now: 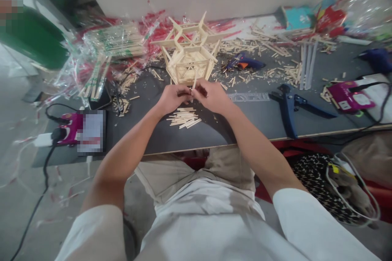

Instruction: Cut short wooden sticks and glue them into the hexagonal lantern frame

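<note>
A lattice structure of pale wooden sticks (191,55) stands on the dark table (251,120). Just in front of its base, my left hand (174,98) and my right hand (210,94) meet with their fingers pinched together. From my right fingertips a thin wooden stick (195,78) points up in front of the structure. Whatever my left fingers grip is too small to make out. Below my hands lies a loose pile of short sticks (184,118).
Blue cutters (289,110) and a clear ruler (249,97) lie right of my hands. Behind is a blue glue gun (246,62). Bagged sticks (116,40) and a phone (91,132) are at left. Purple power sockets (350,96) sit at right. A person's green garment shows upper left.
</note>
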